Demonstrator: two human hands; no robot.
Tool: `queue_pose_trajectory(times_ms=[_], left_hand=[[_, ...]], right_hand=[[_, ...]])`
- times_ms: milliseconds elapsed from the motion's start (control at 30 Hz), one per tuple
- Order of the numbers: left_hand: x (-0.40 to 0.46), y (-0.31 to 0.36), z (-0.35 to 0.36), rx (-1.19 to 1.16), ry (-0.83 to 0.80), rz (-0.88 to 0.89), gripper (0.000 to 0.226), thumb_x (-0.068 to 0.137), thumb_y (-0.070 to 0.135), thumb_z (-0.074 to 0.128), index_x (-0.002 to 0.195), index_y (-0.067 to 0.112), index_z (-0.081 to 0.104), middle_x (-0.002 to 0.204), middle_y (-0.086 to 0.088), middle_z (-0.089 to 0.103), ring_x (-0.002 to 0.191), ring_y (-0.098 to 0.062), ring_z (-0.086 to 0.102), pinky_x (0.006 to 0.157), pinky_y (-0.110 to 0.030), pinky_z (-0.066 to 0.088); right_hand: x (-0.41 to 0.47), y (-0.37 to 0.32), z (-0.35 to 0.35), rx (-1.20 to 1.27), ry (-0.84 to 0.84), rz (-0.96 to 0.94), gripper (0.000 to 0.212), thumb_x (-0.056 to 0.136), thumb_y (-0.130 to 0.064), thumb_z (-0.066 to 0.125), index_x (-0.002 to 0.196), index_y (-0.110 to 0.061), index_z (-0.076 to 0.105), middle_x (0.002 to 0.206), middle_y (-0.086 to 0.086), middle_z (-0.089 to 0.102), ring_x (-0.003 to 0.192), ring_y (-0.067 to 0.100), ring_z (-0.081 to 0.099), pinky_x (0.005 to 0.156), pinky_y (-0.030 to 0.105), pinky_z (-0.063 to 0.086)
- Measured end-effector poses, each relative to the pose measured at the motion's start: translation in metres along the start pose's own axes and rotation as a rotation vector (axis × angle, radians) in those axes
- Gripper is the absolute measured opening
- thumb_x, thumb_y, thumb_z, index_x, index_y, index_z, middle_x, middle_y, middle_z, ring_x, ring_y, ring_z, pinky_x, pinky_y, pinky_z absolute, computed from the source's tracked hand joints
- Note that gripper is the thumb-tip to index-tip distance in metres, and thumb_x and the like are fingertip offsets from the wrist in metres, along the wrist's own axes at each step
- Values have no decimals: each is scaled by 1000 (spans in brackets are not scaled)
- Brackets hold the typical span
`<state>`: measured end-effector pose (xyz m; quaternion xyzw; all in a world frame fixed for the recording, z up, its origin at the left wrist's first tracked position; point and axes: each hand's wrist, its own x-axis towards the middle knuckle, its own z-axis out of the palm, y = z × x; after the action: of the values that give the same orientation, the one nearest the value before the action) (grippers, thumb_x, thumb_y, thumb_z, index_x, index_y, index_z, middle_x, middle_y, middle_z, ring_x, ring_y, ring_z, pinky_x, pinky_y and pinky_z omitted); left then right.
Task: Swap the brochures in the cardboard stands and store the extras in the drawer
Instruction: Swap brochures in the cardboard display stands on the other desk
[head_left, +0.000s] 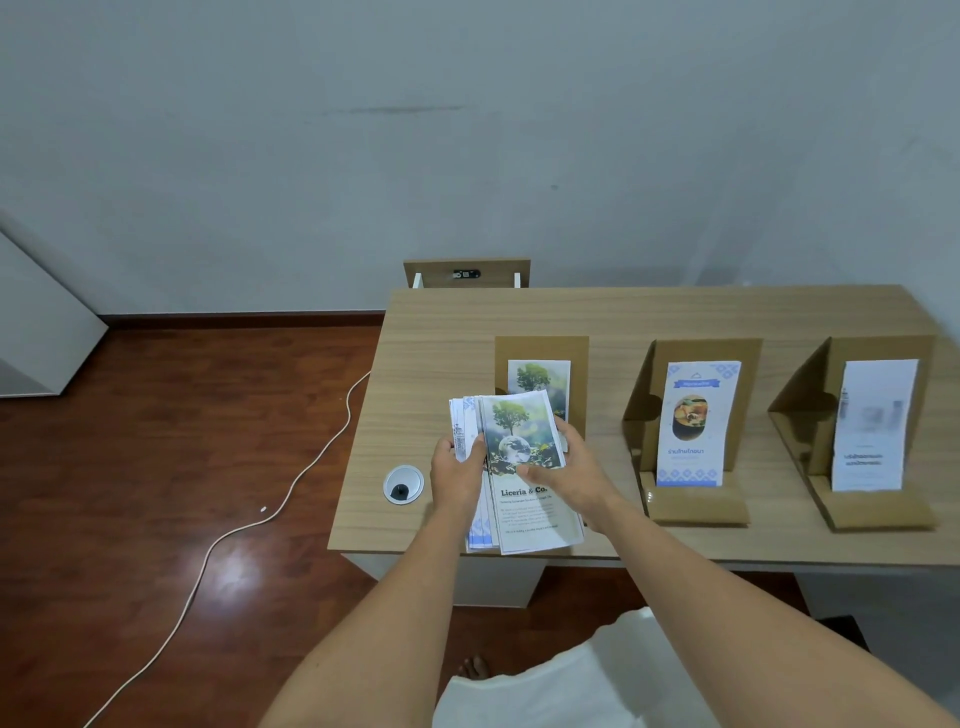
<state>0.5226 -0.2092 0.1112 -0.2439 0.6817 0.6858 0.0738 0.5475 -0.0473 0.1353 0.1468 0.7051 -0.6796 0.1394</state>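
Three cardboard stands line the wooden desk (675, 312). The left stand (540, 349) holds a tree-and-globe brochure (540, 379). In the middle stand (696, 353) is a blue food brochure (693, 431), and the right stand (878, 348) carries a pale white brochure (870, 426). Over the desk's front edge I hold a fanned stack of brochures (524, 499), tree-and-globe one on top, blue and white ones beneath. My left hand (457, 475) grips its left side. My right hand (569, 467) pinches the top sheet from the right.
A round grey cable grommet (403, 484) sits in the desk's left part. A white cable (291, 488) runs across the red-brown floor on the left. A wooden chair back (466, 273) stands behind the desk by the wall. No drawer is in view.
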Motion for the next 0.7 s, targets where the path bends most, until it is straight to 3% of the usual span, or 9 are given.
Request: queue_pose_trajectory(times_ms=[100, 167, 233, 333, 567, 700], left_hand=[[1, 1, -1, 12, 6, 11, 8, 102, 22, 67, 106, 18, 63, 112, -10, 75, 108, -33, 73, 96, -51, 60], [2, 2, -1, 22, 8, 8, 10, 103, 21, 66, 110, 15, 62, 113, -10, 75, 109, -33, 72, 98, -52, 59], [3, 2, -2, 42, 9, 17, 12, 103, 23, 65, 110, 14, 61, 113, -9, 74, 108, -32, 71, 98, -50, 58], [5, 2, -4, 62, 13, 35, 8, 103, 24, 65, 104, 19, 59, 115, -9, 73, 103, -28, 70, 95, -46, 57], [12, 7, -13, 15, -3, -1, 10, 102, 27, 68, 100, 24, 58, 114, -10, 74, 108, -35, 72, 97, -59, 59], [13, 6, -8, 20, 1, -4, 11, 101, 28, 68, 97, 26, 58, 110, -5, 73, 106, -32, 71, 96, -53, 59]], right_hand=[[2, 2, 4, -41, 58, 63, 57, 89, -10, 76, 133, -26, 43, 122, 5, 68, 105, 19, 70, 80, 32, 59], [5, 2, 6, -74, 118, 127, 29, 101, -20, 60, 126, -21, 45, 121, 10, 68, 103, 24, 70, 86, 41, 59], [8, 2, 6, -92, 164, 165, 19, 105, -23, 51, 122, -18, 47, 123, 12, 65, 108, 27, 67, 93, 46, 55], [12, -2, 5, -114, 218, 183, 16, 102, -20, 56, 116, -14, 53, 123, 13, 65, 113, 30, 64, 98, 45, 52], [14, -7, -4, -40, 267, 214, 22, 98, -14, 65, 117, -6, 64, 114, 16, 72, 106, 34, 70, 77, 36, 55], [14, -8, -3, -68, 238, 153, 25, 99, -15, 64, 122, -5, 68, 117, 17, 72, 109, 35, 69, 97, 49, 56]])
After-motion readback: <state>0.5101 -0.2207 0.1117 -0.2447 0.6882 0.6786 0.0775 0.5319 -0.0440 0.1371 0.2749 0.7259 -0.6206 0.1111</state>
